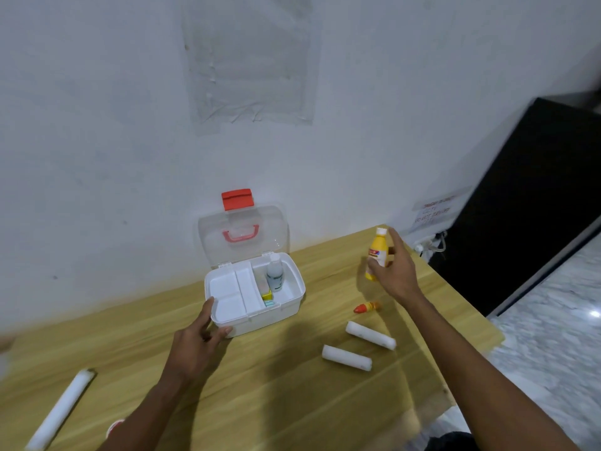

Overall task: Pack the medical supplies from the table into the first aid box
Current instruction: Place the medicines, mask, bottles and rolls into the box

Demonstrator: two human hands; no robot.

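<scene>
The white first aid box (286,309) stands open on the wooden table (260,385), its clear lid with red latch leaning back against the wall. Inside the right compartment a grey-white bottle (275,273) stands beside a small yellow packet (266,293). A white tray insert fills the left part. My left hand (198,336) rests against the box's front left corner. My right hand (395,268) holds a yellow bottle (378,252) with a white cap, lifted above the table to the right of the box. A small red-orange tube (366,307) and two white gauze rolls (370,335) (346,357) lie on the table.
A long white roll (61,410) lies at the table's front left. A black cabinet (536,206) stands to the right, beyond the table's right edge. A wall socket with a cable (429,244) sits behind the table corner. Marble floor shows on the right.
</scene>
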